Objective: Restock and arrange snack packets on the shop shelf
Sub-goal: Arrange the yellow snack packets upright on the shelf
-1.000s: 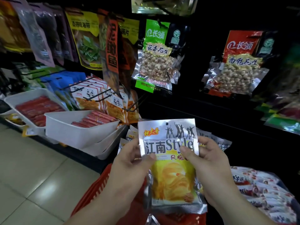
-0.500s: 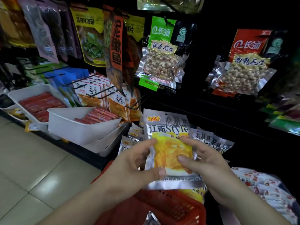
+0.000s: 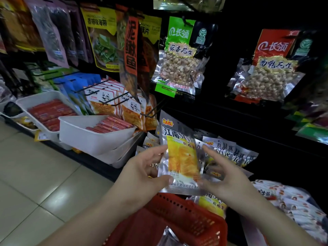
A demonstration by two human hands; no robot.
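Observation:
A silver snack packet (image 3: 179, 157) with a yellow picture stands upright in front of the low shelf. My left hand (image 3: 142, 171) pinches its lower left part, thumb on the front. My right hand (image 3: 225, 176) is at the packet's right edge with fingers spread and fairly straight; it is blurred. Behind the packet, a row of the same silver packets (image 3: 229, 153) stands on the dark shelf. Below my hands a red basket (image 3: 188, 219) holds more of these packets (image 3: 213, 205).
White trays (image 3: 92, 139) of red sausages jut out at the left. Panda packets (image 3: 106, 102) hang on black hooks (image 3: 152, 110) just above the held packet. Peanut bags (image 3: 179, 68) hang higher. White and red packets (image 3: 298, 210) lie lower right. Tiled floor (image 3: 35, 174) lies to the left.
The packet has moved up and forward toward the row on the shelf and turned slightly. My right hand has loosened from a pinch to spread fingers. The left hand keeps its hold.

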